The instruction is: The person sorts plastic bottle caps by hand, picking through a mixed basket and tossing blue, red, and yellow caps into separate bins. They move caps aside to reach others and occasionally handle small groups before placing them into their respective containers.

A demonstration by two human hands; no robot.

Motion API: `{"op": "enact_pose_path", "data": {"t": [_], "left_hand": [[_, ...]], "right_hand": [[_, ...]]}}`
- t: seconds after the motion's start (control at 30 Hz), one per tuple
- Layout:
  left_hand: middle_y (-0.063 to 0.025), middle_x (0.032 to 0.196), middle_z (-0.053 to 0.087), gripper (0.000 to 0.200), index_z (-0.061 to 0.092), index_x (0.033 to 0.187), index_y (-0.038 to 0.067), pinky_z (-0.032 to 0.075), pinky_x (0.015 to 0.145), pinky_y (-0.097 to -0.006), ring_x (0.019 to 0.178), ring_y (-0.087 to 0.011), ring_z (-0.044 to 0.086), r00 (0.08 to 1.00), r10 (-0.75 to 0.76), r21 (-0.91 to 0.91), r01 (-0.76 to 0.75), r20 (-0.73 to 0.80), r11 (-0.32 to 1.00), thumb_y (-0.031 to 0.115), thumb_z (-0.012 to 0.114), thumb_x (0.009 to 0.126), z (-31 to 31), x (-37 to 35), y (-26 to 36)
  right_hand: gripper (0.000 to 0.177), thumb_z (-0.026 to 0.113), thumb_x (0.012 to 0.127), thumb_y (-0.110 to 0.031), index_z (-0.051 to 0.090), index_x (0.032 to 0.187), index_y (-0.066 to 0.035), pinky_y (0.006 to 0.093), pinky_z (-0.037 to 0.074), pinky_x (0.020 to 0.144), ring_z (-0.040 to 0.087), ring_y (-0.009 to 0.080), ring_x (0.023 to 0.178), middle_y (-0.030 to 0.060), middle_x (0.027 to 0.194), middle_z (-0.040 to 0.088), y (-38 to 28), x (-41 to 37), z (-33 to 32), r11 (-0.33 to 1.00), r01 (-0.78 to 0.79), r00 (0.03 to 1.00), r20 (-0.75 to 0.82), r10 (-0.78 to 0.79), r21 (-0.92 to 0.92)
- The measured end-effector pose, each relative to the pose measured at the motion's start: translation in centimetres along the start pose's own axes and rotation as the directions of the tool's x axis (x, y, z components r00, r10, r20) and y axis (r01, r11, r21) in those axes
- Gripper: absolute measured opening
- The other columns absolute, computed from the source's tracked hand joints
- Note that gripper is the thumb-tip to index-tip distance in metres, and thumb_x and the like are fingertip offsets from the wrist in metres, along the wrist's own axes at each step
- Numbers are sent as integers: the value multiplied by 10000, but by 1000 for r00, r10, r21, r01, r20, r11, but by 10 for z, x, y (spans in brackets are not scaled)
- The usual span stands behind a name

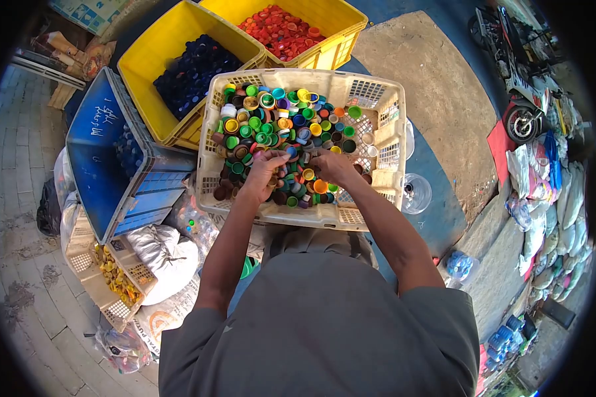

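The blue cap (291, 153) lies at about two o'clock from the left hand (263, 175), right at its fingertips, and toward nine to ten o'clock from the right hand (335, 167), so the left is nearer. The left hand's fingers pinch at the cap's edge; the right's are bent over mixed caps (265, 127) in the white basket (390, 159), whether gripping one I cannot tell. Being round, the cap shows no clear long axis.
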State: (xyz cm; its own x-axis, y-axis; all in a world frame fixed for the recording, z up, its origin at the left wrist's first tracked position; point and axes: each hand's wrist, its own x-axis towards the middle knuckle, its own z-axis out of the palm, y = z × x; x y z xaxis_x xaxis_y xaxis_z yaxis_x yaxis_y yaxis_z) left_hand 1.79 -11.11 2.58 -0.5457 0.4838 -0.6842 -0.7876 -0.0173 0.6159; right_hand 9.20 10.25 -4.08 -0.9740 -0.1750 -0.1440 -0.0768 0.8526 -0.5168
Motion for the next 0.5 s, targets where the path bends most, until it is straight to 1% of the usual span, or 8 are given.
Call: {"op": "enact_pose_path", "data": {"t": [0.07,0.17,0.27,0.33,0.37,0.47,0.5], "left_hand": [[63,694,509,117,612,943,152,353,435,-205,551,-42,482,1000,-1,153,4,-18,988,196,687,865,5,-1,-2],[65,681,504,129,618,956,141,343,426,-210,535,-42,475,999,24,421,-34,30,906,191,690,862,9,-1,-6],[67,674,490,139,623,961,137,341,417,-215,534,-42,473,999,19,420,-29,28,907,204,692,862,12,1,-7],[65,670,484,131,630,938,130,339,426,-216,538,-52,471,999,-28,197,21,29,980,222,689,865,14,-1,-4],[64,668,481,131,634,927,127,339,430,-217,540,-57,470,998,-52,81,49,32,995,231,688,867,13,-2,-3],[59,683,491,125,638,938,123,358,454,-212,561,-61,486,995,-84,-81,87,47,993,241,647,897,6,1,2],[56,701,509,144,639,943,119,369,475,-209,590,-63,500,995,-90,-68,93,43,993,257,605,923,7,-3,5]], "right_hand": [[216,664,775,-158,721,983,-151,454,515,699,639,333,832,131,993,606,-5,0,-4,999,-19,999,30,20,-31],[210,685,774,-194,725,976,-153,449,516,692,640,338,819,135,937,616,-4,0,-3,994,0,998,57,6,-108],[185,665,758,-186,720,920,-116,453,522,701,649,365,792,168,898,661,2,-4,-16,989,27,1000,-10,-26,147],[203,673,774,-202,714,933,-83,432,516,697,651,351,776,184,860,672,8,-8,-24,946,-156,988,51,148,283],[216,677,782,-210,711,940,-66,422,513,694,652,345,768,193,841,677,10,-10,-27,906,-247,969,90,230,345],[265,665,822,-222,695,953,7,385,506,687,652,291,731,168,836,687,8,-18,-44,755,-451,879,89,469,476],[276,659,847,-232,680,879,41,340,460,578,590,187,628,96,724,649,9,-17,-41,617,-397,875,78,478,680]]}}
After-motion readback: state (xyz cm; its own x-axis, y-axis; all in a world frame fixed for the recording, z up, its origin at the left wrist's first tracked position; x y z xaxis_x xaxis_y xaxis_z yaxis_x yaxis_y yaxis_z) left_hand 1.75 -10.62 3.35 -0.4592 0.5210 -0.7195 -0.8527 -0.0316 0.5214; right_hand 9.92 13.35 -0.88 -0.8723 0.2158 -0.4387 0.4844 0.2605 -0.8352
